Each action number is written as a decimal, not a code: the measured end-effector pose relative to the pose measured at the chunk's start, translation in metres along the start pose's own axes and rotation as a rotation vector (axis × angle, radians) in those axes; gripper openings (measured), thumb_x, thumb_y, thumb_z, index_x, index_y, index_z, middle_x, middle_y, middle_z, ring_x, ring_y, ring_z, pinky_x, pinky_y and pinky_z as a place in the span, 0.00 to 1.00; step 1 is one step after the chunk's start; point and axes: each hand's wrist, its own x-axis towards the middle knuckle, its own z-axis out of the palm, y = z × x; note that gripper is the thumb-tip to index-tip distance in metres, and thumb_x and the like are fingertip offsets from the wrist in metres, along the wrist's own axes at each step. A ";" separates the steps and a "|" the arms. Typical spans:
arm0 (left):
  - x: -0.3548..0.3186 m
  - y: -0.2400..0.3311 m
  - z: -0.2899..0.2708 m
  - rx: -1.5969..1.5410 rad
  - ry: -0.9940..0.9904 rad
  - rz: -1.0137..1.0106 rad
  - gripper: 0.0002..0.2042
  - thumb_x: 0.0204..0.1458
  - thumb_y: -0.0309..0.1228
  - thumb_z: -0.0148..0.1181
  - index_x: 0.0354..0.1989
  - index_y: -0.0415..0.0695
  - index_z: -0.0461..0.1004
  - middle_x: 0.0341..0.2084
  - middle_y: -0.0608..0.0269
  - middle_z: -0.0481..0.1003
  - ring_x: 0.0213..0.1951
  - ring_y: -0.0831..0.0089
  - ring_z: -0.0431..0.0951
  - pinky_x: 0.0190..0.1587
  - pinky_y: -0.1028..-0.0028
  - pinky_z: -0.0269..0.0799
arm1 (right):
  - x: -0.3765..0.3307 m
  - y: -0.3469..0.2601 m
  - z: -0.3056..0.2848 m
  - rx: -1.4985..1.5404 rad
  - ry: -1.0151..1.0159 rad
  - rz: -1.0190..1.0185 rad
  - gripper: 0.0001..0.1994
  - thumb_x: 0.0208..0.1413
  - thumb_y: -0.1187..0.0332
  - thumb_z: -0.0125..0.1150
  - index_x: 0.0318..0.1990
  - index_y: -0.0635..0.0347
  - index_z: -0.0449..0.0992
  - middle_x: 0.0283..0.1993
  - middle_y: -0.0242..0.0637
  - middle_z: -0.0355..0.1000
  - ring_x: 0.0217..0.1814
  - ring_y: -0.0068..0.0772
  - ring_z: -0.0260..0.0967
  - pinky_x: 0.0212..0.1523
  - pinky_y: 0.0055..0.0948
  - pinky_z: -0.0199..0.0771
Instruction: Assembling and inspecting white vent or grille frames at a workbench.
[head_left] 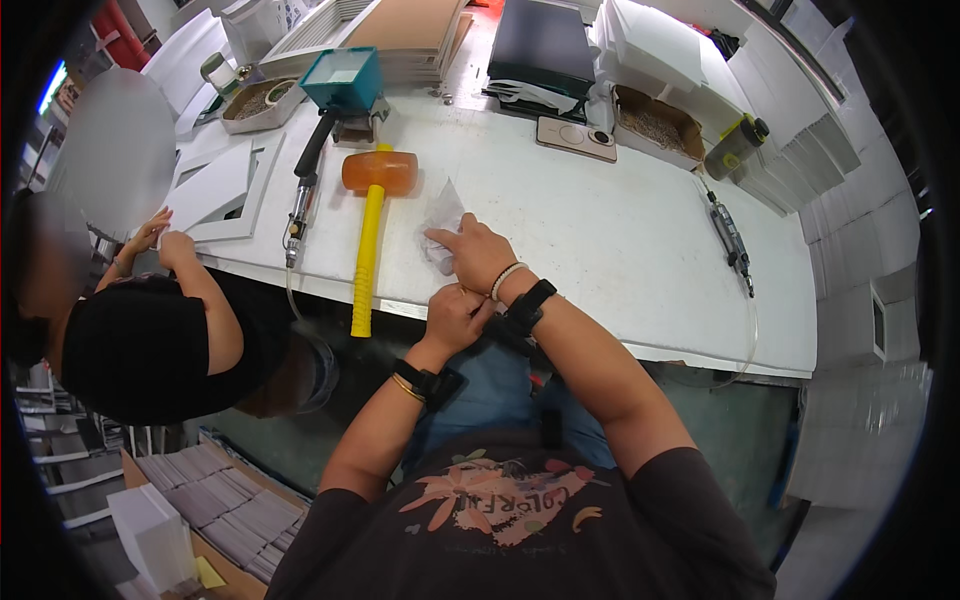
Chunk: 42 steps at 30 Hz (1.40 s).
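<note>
My right hand (482, 255) rests at the front part of the white worktable (600, 240), its fingers closed on a crumpled, whitish, thin sheet (443, 215). Whether that sheet is tissue or plastic film I cannot tell. Just below, at the table's front edge, my left hand (457, 318) is closed close to the right wrist; anything in its fingers is hidden. A mallet with an orange head (380, 173) and yellow handle lies to the left of both hands, the handle's end jutting past the table edge.
Left of the mallet lies an air screwdriver (298, 215) with a hose, near a teal box (341, 78). A co-worker (150, 340) handles white frames (225, 190). Farther back are a phone (577, 139), a tray of small parts (655, 130) and a bottle (737, 147). Another hosed tool (730, 240) lies right.
</note>
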 end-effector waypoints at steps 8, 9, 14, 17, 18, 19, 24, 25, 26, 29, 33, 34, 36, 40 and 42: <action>0.004 0.001 0.001 0.043 -0.054 0.000 0.14 0.44 0.31 0.60 0.10 0.45 0.65 0.09 0.64 0.64 0.15 0.66 0.66 0.20 0.68 0.60 | -0.093 0.074 -0.025 -0.009 0.201 0.347 0.22 0.44 0.73 0.51 0.51 0.43 0.70 0.39 0.50 0.62 0.37 0.51 0.67 0.39 0.40 0.71; 0.007 0.002 0.002 0.040 -0.053 0.005 0.15 0.44 0.30 0.60 0.10 0.46 0.64 0.08 0.64 0.64 0.15 0.66 0.65 0.20 0.69 0.60 | -0.121 0.094 -0.032 -0.022 0.238 0.467 0.23 0.43 0.74 0.50 0.51 0.44 0.70 0.38 0.51 0.62 0.37 0.52 0.67 0.38 0.41 0.71; 0.011 0.001 0.000 0.028 -0.010 0.003 0.15 0.44 0.30 0.60 0.10 0.46 0.64 0.08 0.64 0.63 0.15 0.65 0.65 0.20 0.68 0.60 | -0.260 0.178 -0.056 -0.321 0.394 1.021 0.23 0.45 0.72 0.51 0.53 0.49 0.69 0.39 0.54 0.62 0.38 0.56 0.67 0.42 0.44 0.70; 0.010 -0.005 -0.004 0.072 -0.017 0.046 0.15 0.44 0.31 0.59 0.10 0.46 0.63 0.09 0.63 0.64 0.16 0.64 0.67 0.20 0.67 0.61 | -0.265 0.183 -0.061 -0.305 0.438 0.993 0.24 0.44 0.74 0.52 0.54 0.52 0.67 0.38 0.51 0.62 0.36 0.53 0.67 0.40 0.41 0.70; 0.007 -0.005 -0.001 0.068 -0.005 0.050 0.15 0.44 0.31 0.59 0.10 0.46 0.63 0.09 0.63 0.64 0.16 0.64 0.67 0.21 0.66 0.62 | -0.245 0.171 -0.067 -0.294 0.471 0.934 0.25 0.44 0.75 0.53 0.55 0.53 0.67 0.38 0.50 0.62 0.36 0.52 0.66 0.39 0.40 0.69; 0.008 -0.003 -0.001 0.043 -0.003 0.049 0.15 0.44 0.31 0.59 0.10 0.46 0.63 0.10 0.63 0.65 0.17 0.64 0.68 0.21 0.66 0.62 | -0.208 0.156 -0.071 -0.264 0.478 0.870 0.25 0.44 0.75 0.53 0.55 0.53 0.67 0.38 0.50 0.62 0.36 0.52 0.66 0.39 0.40 0.69; 0.001 0.000 -0.005 0.048 0.003 0.041 0.14 0.44 0.33 0.59 0.10 0.46 0.64 0.10 0.64 0.65 0.17 0.65 0.68 0.23 0.68 0.64 | -0.042 0.028 -0.047 -0.022 0.381 0.337 0.26 0.43 0.71 0.55 0.54 0.56 0.66 0.39 0.51 0.61 0.38 0.51 0.65 0.40 0.39 0.69; -0.002 0.000 -0.007 0.038 -0.028 0.028 0.13 0.43 0.31 0.58 0.12 0.46 0.65 0.12 0.64 0.67 0.19 0.64 0.69 0.25 0.67 0.65 | -0.015 0.006 -0.040 0.005 0.318 0.275 0.25 0.43 0.69 0.56 0.54 0.56 0.66 0.39 0.52 0.61 0.38 0.53 0.65 0.41 0.40 0.69; -0.004 -0.001 -0.007 -0.019 -0.064 0.008 0.10 0.40 0.32 0.60 0.15 0.45 0.66 0.15 0.62 0.68 0.23 0.62 0.70 0.28 0.65 0.66 | 0.008 -0.006 -0.028 0.003 0.253 0.217 0.24 0.45 0.65 0.57 0.53 0.56 0.67 0.40 0.55 0.62 0.40 0.54 0.66 0.42 0.40 0.70; -0.013 -0.005 -0.005 -0.114 -0.088 -0.181 0.11 0.31 0.34 0.64 0.20 0.44 0.70 0.19 0.57 0.70 0.28 0.56 0.71 0.33 0.63 0.68 | 0.046 -0.010 0.007 0.007 0.114 0.167 0.22 0.48 0.60 0.55 0.52 0.54 0.68 0.41 0.57 0.62 0.41 0.56 0.66 0.43 0.41 0.70; -0.008 -0.007 -0.004 -0.006 -0.099 0.069 0.10 0.37 0.32 0.62 0.15 0.45 0.66 0.16 0.62 0.68 0.24 0.63 0.70 0.29 0.66 0.66 | 0.031 0.025 0.007 -0.084 0.134 0.296 0.20 0.49 0.63 0.52 0.51 0.52 0.69 0.41 0.56 0.62 0.41 0.56 0.66 0.43 0.43 0.69; -0.005 -0.003 -0.007 -0.026 -0.113 0.075 0.10 0.37 0.32 0.62 0.15 0.45 0.66 0.16 0.62 0.68 0.24 0.63 0.70 0.29 0.66 0.66 | 0.015 0.040 0.000 -0.115 0.160 0.377 0.19 0.48 0.66 0.51 0.51 0.52 0.70 0.41 0.56 0.62 0.41 0.55 0.67 0.43 0.43 0.69; 0.003 0.002 -0.006 -0.018 -0.040 0.056 0.12 0.41 0.31 0.60 0.13 0.45 0.65 0.13 0.63 0.66 0.21 0.65 0.69 0.26 0.68 0.65 | -0.037 0.095 -0.010 -0.195 0.236 0.548 0.21 0.48 0.66 0.50 0.52 0.53 0.69 0.40 0.56 0.62 0.39 0.56 0.67 0.42 0.43 0.69; 0.010 -0.002 -0.005 -0.008 -0.042 0.087 0.13 0.43 0.31 0.59 0.12 0.46 0.64 0.11 0.63 0.65 0.19 0.64 0.68 0.24 0.67 0.63 | -0.180 0.148 -0.043 -0.278 0.311 0.926 0.21 0.49 0.67 0.50 0.53 0.57 0.68 0.42 0.56 0.62 0.40 0.56 0.67 0.43 0.43 0.69; 0.009 -0.003 -0.013 0.042 -0.042 0.032 0.14 0.43 0.31 0.59 0.11 0.46 0.63 0.11 0.63 0.65 0.18 0.63 0.67 0.22 0.66 0.62 | -0.241 0.182 -0.052 -0.426 0.209 1.001 0.21 0.49 0.68 0.51 0.53 0.57 0.67 0.39 0.55 0.64 0.40 0.56 0.67 0.42 0.43 0.70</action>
